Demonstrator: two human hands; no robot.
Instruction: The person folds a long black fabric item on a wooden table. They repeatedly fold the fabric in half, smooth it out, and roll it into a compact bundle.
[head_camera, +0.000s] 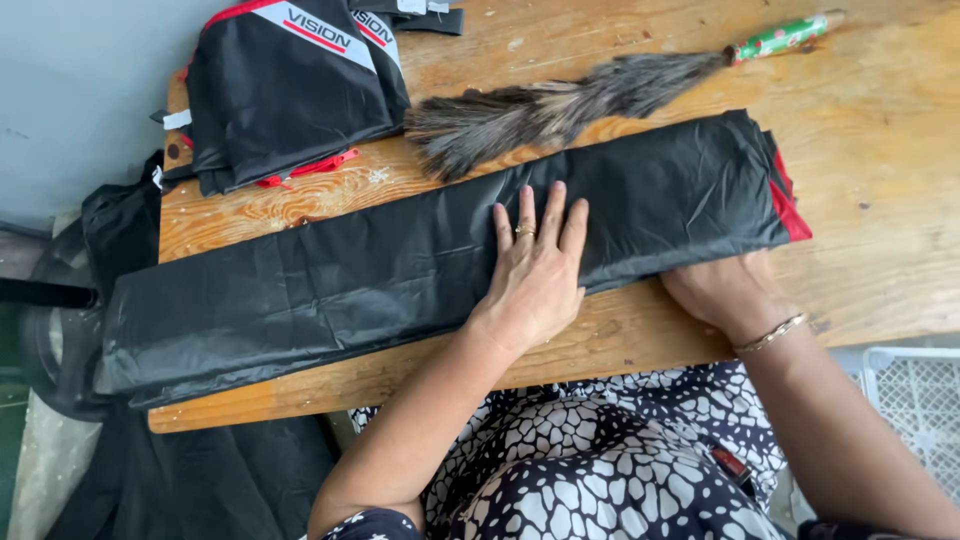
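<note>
while the left hand (535, 270) lies spread on folded black fabric (400, 260), the right hand (722, 290) grips its edge.

Long black folded fabric strip (400, 270) lies across the wooden surface (880, 150); grey feather duster (560, 110) lies behind it; folded black fabric bundle with red trim (285, 90) sits at the far-left corner; white plastic crate (915, 395) beside the near-right edge.

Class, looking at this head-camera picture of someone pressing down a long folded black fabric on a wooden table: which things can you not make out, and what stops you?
- Right hand fingers: head view, tucked under the black fabric.
- Fabric's inner layers: hidden by the fold; only a red edge shows.
- Black bag: cut off by the top edge.
- White crate: cut off at right.
</note>
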